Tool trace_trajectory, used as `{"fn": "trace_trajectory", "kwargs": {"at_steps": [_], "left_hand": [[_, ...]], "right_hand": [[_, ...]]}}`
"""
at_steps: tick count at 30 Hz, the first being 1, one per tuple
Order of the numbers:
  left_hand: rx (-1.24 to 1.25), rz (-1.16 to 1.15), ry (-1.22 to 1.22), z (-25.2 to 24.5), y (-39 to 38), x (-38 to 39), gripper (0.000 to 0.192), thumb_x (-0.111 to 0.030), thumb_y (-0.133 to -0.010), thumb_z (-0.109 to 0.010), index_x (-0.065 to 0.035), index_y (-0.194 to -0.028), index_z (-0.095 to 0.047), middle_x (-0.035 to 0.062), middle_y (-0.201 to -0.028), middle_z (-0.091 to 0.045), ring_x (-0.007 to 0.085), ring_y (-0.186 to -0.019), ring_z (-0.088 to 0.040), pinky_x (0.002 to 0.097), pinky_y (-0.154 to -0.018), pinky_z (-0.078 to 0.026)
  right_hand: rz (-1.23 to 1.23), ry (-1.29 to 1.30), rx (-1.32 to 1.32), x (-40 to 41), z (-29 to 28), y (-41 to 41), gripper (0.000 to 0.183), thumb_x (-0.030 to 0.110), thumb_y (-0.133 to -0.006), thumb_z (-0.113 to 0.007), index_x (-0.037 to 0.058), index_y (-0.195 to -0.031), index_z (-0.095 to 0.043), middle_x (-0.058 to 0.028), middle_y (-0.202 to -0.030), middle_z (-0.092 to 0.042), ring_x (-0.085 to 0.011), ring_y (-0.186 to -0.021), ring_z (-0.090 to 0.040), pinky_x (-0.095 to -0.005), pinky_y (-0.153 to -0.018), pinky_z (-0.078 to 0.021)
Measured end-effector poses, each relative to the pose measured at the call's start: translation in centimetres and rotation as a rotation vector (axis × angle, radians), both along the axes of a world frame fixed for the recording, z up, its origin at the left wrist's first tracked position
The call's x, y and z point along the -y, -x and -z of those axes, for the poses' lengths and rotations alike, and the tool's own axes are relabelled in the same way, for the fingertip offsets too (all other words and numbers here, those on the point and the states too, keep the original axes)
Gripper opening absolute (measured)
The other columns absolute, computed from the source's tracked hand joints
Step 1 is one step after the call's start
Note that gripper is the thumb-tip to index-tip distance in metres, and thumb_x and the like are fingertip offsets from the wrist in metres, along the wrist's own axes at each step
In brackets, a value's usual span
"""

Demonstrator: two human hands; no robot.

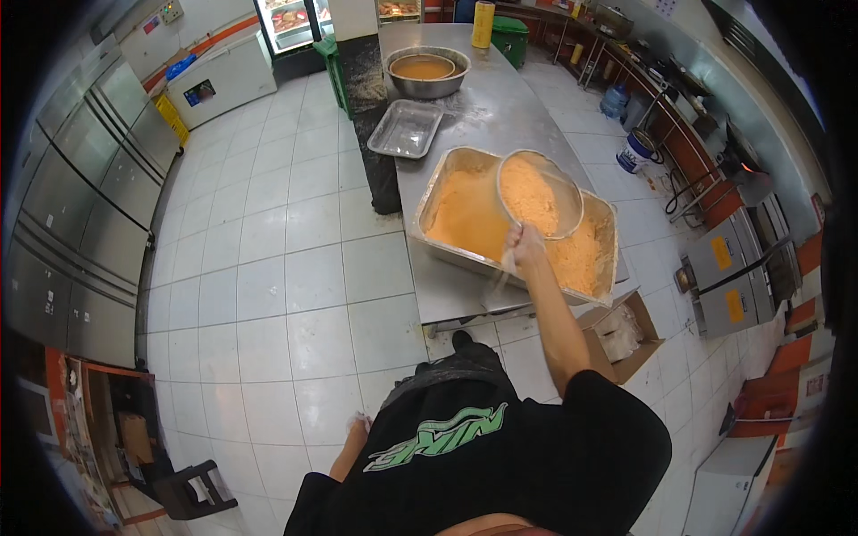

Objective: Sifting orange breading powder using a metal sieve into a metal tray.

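Observation:
My right hand [527, 248], in what looks like a clear plastic glove, grips the near end of a round sieve [566, 194]. The sieve is tilted, with orange breading flour [526, 191] heaped along its left side. It is over a deep rectangular metal tub [462, 258] on the steel table [446, 295]. In the tub, smooth orange powder [469, 214] covers the middle and lumpier powder [576, 258] lies at the right. Down at my side hangs my left hand [360, 422], apart from the table; its fingers are too small to read.
Behind the tub are an empty metal tray [405, 128], a steel bowl [429, 84] holding a smaller orange-filled vessel, and a yellow roll [482, 25]. An open cardboard box [627, 338] stands on the floor by the table's right corner. Steel refrigerators [87, 181] line the left.

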State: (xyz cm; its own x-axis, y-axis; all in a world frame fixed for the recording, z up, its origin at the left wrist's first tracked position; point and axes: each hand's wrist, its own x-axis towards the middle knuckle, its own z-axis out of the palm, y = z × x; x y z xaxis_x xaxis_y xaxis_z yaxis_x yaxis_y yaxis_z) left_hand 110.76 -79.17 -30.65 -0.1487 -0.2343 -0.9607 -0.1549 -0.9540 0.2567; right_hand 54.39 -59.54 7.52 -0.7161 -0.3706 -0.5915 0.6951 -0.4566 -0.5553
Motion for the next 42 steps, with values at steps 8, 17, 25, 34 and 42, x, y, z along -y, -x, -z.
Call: {"fn": "trace_trajectory", "kwargs": {"at_steps": [8,17,25,34,42], "left_hand": [[0.184,0.775,0.389,-0.8,1.5,0.5,0.03,-0.03,-0.093,-0.037,-0.0068,-0.085,-0.053,0.0056,-0.065,-0.05,0.0194,-0.058,-0.051,0.0322,-0.048,-0.043],[0.015,0.272,0.188,-1.8,1.5,0.0,0.031,-0.031,-0.093,-0.037,-0.0048,-0.09,-0.053,0.0057,-0.065,-0.048,0.0193,-0.055,-0.048,0.0304,-0.045,-0.042],[0.045,0.195,0.181,-0.1,2.1,-0.2,0.028,-0.028,-0.093,-0.037,-0.0054,-0.088,-0.054,0.0061,-0.065,-0.048,0.0185,-0.051,-0.046,0.0304,-0.045,-0.042],[-0.106,0.051,0.241,-1.6,4.2,0.1,0.026,-0.027,-0.092,-0.042,-0.0052,-0.088,-0.056,0.0082,-0.075,-0.054,0.0195,-0.061,-0.052,0.0302,-0.048,-0.045],[0.267,-0.231,0.051,-0.3,1.9,0.2,0.03,-0.031,-0.092,-0.044,-0.0045,-0.092,-0.057,0.0079,-0.076,-0.053,0.0201,-0.062,-0.05,0.03,-0.049,-0.044]], "right_hand": [[0.017,-0.04,-0.126,-1.6,3.0,1.8,0.027,0.022,-0.086,-0.039,0.0153,-0.06,-0.034,0.0041,-0.045,-0.028,-0.0097,-0.033,-0.023,-0.0246,-0.031,-0.0187],[0.052,0.027,-0.001,-1.9,2.0,1.8,0.025,0.018,-0.085,-0.04,0.0166,-0.06,-0.033,0.0044,-0.046,-0.028,-0.0092,-0.033,-0.024,-0.0244,-0.03,-0.0185],[0.17,0.134,0.037,-1.0,2.1,1.0,0.026,0.021,-0.084,-0.043,0.0171,-0.059,-0.034,0.0047,-0.045,-0.029,-0.0087,-0.033,-0.025,-0.0228,-0.03,-0.0191],[0.068,-0.088,-0.05,-1.1,0.7,0.0,0.029,0.022,-0.088,-0.038,0.0169,-0.06,-0.034,0.0049,-0.046,-0.029,-0.0087,-0.034,-0.025,-0.024,-0.031,-0.0178],[0.022,0.019,-0.017,1.0,-0.3,-0.8,0.029,0.022,-0.087,-0.039,0.0169,-0.059,-0.032,0.0049,-0.045,-0.028,-0.0086,-0.033,-0.024,-0.0233,-0.031,-0.0166]]}}
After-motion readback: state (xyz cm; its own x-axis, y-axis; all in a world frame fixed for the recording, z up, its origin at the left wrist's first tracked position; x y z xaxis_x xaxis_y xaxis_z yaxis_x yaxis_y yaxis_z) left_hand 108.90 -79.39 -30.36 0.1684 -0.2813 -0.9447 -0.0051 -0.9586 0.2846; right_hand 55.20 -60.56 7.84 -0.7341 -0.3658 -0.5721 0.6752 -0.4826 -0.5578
